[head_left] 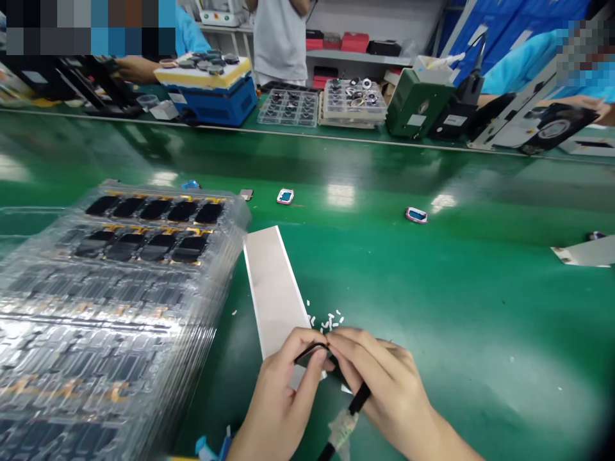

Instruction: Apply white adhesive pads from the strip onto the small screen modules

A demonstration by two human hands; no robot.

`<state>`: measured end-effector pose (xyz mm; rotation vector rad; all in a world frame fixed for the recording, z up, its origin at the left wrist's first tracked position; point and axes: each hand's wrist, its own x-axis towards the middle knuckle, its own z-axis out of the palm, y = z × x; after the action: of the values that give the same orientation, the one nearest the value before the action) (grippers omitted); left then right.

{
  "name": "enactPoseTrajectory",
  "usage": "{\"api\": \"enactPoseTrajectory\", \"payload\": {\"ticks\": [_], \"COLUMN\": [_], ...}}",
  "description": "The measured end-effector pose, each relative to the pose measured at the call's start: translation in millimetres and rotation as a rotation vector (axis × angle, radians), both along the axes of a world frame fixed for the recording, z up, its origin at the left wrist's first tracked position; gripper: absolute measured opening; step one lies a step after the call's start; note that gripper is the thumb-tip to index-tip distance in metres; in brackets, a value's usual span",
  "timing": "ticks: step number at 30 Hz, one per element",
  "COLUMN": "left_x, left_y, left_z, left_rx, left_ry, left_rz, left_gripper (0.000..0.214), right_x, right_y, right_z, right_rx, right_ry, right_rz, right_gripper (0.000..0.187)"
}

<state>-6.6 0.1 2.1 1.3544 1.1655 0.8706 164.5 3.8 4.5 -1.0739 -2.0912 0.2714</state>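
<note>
Your left hand (281,400) pinches a thin black flat part (311,350); your right hand (387,384) grips a black stick tool (359,403). A few small white scraps (327,320) shed; clear plastic trays (120,288) left, full.

We see a stack of clear trays (120,307) holding black parts at left. Pink-framed blue piece (285,196) and a second piece (416,215) lie well apart on the green belt (456,301). Far side we've got a blue-yellow box (211,93) and a green machine (412,102).

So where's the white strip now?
Head view, lower centre: white strip lies on the green table, right of the clear tray stack, near end under the left hand.
</note>
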Motion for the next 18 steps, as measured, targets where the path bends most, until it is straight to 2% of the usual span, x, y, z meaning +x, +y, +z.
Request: {"api": "enactPoseTrajectory", "payload": {"ticks": [4,7,10,14,18], "left_x": [0.9,2.1,2.7,2.5,1.6], "left_y": [0.1,-1.7,-4.0,-5.2,-5.0], "left_z": [-1.2,-1.8,-2.6,-3.3,-4.1], "left_rx": [0.027,-0.039,-0.090,-0.100,-0.111], "left_ry": [0.042,0.017,-0.024,-0.050,-0.075], "left_rz": [0.017,0.007,0.006,0.020,0.074], "left_gripper": [0.012,0.016,0.020,0.018,0.017], "right_x": [-5.0,-1.8,5.5,12.3,13.1], "right_y": [0.9,7.5,15.9,21.9,23.2], "right_z": [0.4,5.7,9.6,4.0,-5.3], "right_rx": [-0.093,-0.303,-0.466,-0.496,-0.425], "right_ry": [0.014,0.169,0.229,0.186,0.101], "right_rz": [-0.062,-0.111,-0.126,-0.104,-0.213], "right_gripper": [0.019,0.013,0.015,0.016,0.018]}}
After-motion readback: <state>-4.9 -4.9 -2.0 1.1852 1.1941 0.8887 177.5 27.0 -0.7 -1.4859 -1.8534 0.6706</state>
